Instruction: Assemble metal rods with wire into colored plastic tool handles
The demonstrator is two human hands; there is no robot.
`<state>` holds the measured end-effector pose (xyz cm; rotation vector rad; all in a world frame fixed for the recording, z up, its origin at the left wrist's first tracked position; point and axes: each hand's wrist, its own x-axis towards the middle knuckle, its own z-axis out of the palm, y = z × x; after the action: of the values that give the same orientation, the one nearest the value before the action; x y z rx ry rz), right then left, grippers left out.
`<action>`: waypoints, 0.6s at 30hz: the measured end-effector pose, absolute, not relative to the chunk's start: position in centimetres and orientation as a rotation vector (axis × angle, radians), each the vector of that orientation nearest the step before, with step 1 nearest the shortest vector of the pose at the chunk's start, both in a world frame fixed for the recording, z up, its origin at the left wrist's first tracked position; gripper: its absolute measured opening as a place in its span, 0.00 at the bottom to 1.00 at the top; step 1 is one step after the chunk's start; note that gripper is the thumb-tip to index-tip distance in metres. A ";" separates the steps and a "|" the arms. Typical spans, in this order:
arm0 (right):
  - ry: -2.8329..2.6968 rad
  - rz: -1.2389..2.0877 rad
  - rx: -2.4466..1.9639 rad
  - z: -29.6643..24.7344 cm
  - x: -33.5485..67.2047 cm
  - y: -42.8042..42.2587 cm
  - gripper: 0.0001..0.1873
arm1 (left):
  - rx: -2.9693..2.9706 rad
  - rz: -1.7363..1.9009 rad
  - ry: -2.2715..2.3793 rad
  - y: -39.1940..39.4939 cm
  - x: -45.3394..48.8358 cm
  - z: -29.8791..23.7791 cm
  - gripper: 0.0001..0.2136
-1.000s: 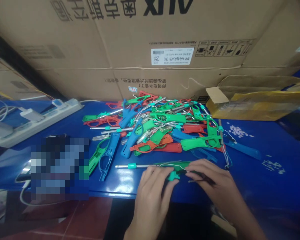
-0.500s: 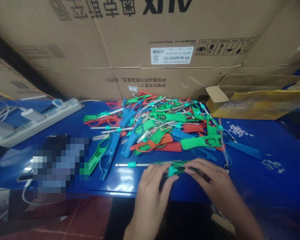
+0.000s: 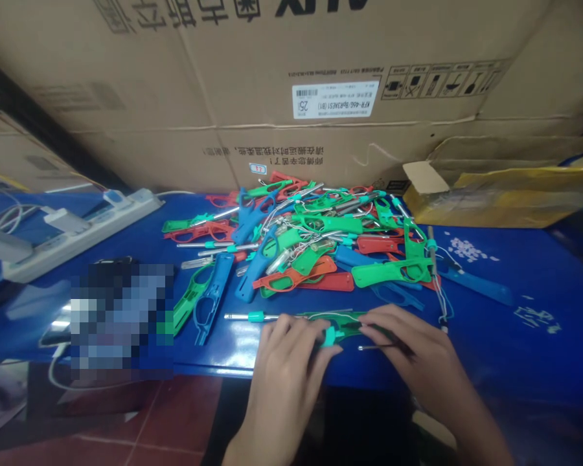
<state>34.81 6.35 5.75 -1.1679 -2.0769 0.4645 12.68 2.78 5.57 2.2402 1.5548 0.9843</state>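
Small teal plastic piece (image 3: pixel 329 336), pinched in the left hand (image 3: pixel 287 362), looks unseated beside a green plastic shell (image 3: pixel 346 320) on the blue desk (image 3: pixel 214 359); the right hand (image 3: pixel 407 333) grips a slim metal rod (image 3: pixel 370 348); unjoined coloured plastic shells (image 3: pixel 328 224) lie beyond.

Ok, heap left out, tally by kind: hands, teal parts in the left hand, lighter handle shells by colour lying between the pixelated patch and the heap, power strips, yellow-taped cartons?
Hands: 2 (left hand, right hand)
Teal plastic part: 1
Green lighter handle shell: 1
Blue lighter handle shell: 1
Power strip: 1
Yellow-taped carton: 1
Total: 7
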 end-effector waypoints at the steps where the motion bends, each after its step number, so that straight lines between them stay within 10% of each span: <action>1: -2.081 0.462 -1.166 5.8 34.8 6.3 0.07 | 2.234 0.964 1.565 2.8 12.8 5.5 0.08; 18: -2.056 0.531 -1.184 5.8 34.8 6.3 0.05 | 2.223 0.983 1.393 4.5 12.3 6.6 0.10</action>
<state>34.81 6.31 5.76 -1.1844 -2.0559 0.5314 12.29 4.49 6.59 2.2229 1.3931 0.9833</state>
